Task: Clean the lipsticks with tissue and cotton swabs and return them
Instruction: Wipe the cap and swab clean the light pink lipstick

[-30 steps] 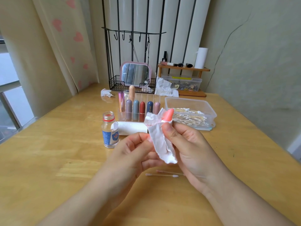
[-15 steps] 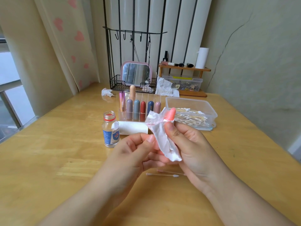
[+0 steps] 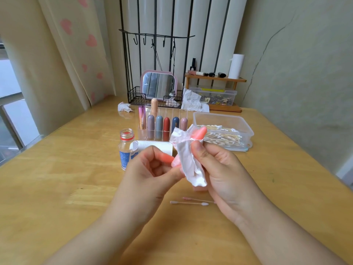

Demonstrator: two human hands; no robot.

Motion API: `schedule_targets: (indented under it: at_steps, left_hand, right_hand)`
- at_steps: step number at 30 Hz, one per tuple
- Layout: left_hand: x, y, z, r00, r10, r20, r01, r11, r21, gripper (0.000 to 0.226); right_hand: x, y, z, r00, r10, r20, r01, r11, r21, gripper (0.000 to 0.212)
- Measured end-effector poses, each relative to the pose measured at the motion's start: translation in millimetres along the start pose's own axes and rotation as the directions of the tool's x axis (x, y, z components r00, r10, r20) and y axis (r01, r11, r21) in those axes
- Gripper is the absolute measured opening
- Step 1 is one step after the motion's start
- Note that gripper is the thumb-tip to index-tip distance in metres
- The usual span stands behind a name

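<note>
My right hand [image 3: 223, 169] grips a crumpled white tissue [image 3: 188, 161], stained red near its top, wrapped round a coral-pink lipstick [image 3: 199, 133]. The lipstick's rounded tip pokes out above my thumb, and a pink end [image 3: 199, 188] shows below the tissue. My left hand [image 3: 150, 173] pinches a second rounded pink piece [image 3: 165, 158] just left of the tissue, touching its edge. Two used cotton swabs [image 3: 189, 202] lie on the table under my hands. A clear organizer [image 3: 142, 133] behind holds several capped lipsticks upright.
An open small bottle [image 3: 126, 148] and a tissue roll [image 3: 152, 146] sit left of my hands. A clear box of cotton swabs [image 3: 246, 129] stands at the right. Farther back are a crumpled tissue [image 3: 124, 107], a mirror [image 3: 158, 85], a wire rack and a wooden shelf [image 3: 215, 79].
My left hand has drawn slightly left, so the pink piece in its fingers now shows. The tissue has slid a little lower on the lipstick.
</note>
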State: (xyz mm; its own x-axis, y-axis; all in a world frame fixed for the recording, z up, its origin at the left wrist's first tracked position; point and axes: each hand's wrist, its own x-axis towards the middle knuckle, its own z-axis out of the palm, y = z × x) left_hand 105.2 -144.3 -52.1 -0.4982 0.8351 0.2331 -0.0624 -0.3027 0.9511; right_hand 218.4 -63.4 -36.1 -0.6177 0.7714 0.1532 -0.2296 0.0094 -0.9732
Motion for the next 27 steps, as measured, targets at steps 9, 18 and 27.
schedule_targets:
  at_steps: [9, 18, 27]
  left_hand:
    - [0.8, -1.3, 0.7, 0.990, -0.084, 0.113, 0.095, 0.991, -0.094, 0.022]
    - [0.1, 0.7, 0.0, 0.995, -0.055, 0.086, 0.052, 0.998, 0.043, 0.034]
    - [3.8, -6.4, -3.3, 0.999, 0.032, 0.011, -0.034, 0.978, 0.206, 0.029]
  right_hand:
    - [-3.4, -3.5, 0.0, 0.999, 0.010, 0.032, -0.010, 1.000, 0.022, 0.040]
    - [0.8, 3.5, 0.0, 0.999, -0.022, -0.023, 0.022, 1.000, -0.004, 0.040]
    - [-2.1, 4.5, 4.4, 0.994, 0.022, -0.109, -0.035, 0.992, -0.121, 0.020]
